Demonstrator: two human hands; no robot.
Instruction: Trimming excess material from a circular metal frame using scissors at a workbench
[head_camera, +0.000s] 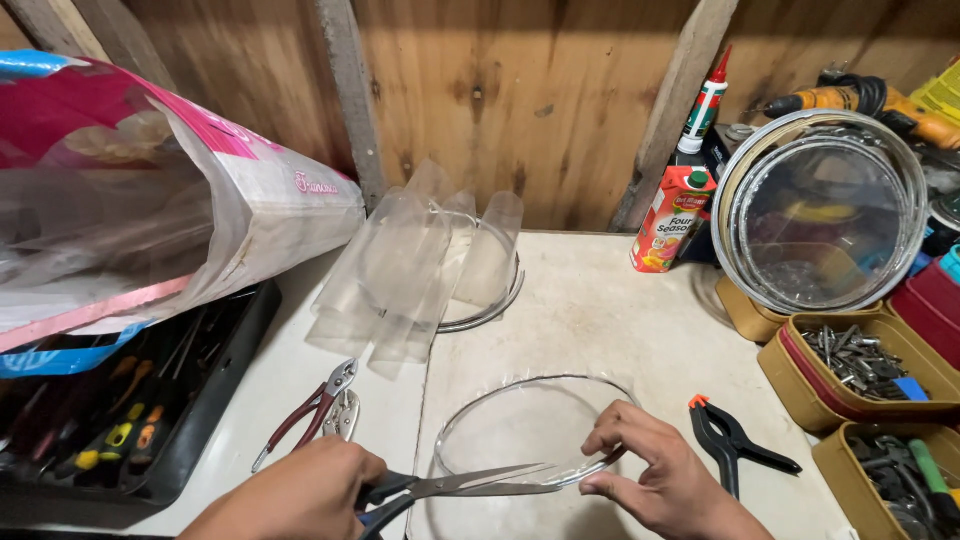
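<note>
My left hand (305, 492) grips a pair of scissors (470, 485), blades open and pointing right, lying across the near side of a wire ring (500, 395) covered with clear plastic sheet. My right hand (655, 475) pinches the ring's near right rim, fingers curled over the wire and plastic. The ring lies flat on the pale tabletop (600, 310) in front of me.
Red-handled pliers (305, 415) lie left of the ring, a black spring clamp (735, 440) to its right. Clear plastic pieces (410, 265) stand at the back by another wire ring. Left: a tool tray (140, 430) and a plastic sack (130, 200). Right: a juice carton (670, 215), a big framed ring (820, 210), bins of screws (850, 365).
</note>
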